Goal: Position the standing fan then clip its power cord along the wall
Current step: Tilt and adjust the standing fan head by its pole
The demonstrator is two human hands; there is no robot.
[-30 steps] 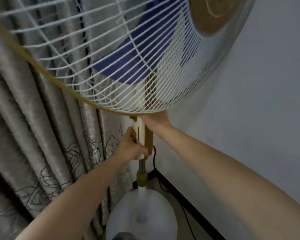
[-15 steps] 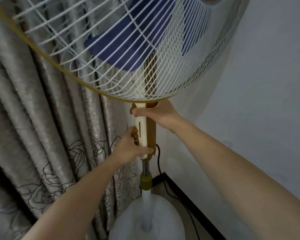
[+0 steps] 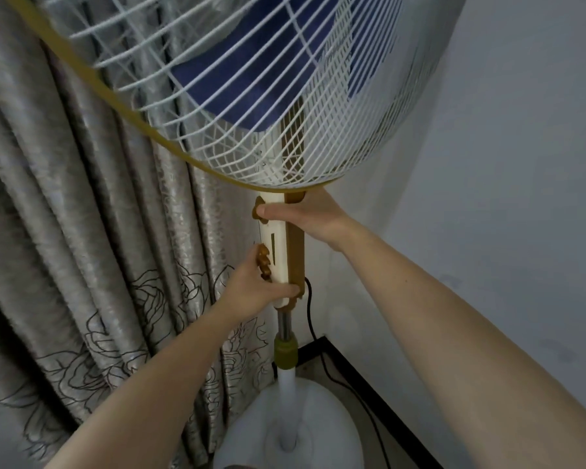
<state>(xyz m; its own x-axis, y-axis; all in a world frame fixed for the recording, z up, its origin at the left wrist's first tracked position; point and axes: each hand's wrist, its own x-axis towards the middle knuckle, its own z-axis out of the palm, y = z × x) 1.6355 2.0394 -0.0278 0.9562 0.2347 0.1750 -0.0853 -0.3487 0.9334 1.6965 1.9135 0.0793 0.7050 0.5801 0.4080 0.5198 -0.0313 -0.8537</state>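
Note:
The standing fan stands in a room corner, its white wire cage (image 3: 251, 106) with a gold rim and blue blades filling the top of the view. Below the cage is a cream and brown control column (image 3: 283, 252) on a metal pole, which runs down to a round white base (image 3: 332, 424). My right hand (image 3: 305, 214) grips the top of the column just under the cage. My left hand (image 3: 257, 289) grips the column's lower end beside its brown buttons. The black power cord (image 3: 313, 330) leaves the column's back and trails down along the floor by the wall.
Grey patterned curtains (image 3: 82, 248) hang close on the left, behind the fan. A plain white wall (image 3: 504, 164) rises on the right, with a dark skirting strip (image 3: 379, 397) along its foot. The fan base sits in the corner between them.
The fan's cage and column sit higher in the view than before. My right hand has come from behind the cage rim into plain sight on the column top. Both hands keep their grip.

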